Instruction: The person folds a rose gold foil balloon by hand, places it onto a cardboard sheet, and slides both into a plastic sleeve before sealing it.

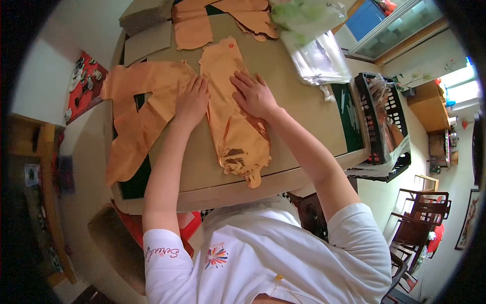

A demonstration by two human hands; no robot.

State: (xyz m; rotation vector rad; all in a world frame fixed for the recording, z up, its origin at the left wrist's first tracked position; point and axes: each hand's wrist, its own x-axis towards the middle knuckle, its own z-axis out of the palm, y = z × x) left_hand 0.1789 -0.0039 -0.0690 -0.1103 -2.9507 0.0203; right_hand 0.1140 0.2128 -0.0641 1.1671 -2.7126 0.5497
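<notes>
A folded rose-gold foil balloon point(232, 106), flat and without air, lies lengthwise in front of me. Its near end is crinkled and shiny, and a small red dot marks its far end. My left hand point(194, 101) rests flat at the balloon's left edge, fingers stretched out, also touching a second flat foil balloon point(147, 119). That one is spread out to the left and has a small triangular gap. On the right side of the folded balloon lies my right hand point(254, 96), palm down with fingers extended. Neither hand grips anything.
Beyond are more foil pieces point(192, 28), stacked cardboard point(148, 43) and a pile of clear plastic bags point(321, 61) under a green-white bag point(309, 17). A black crate point(372, 121) stands off the table's right edge. Brown card point(304, 121) covers the green tabletop.
</notes>
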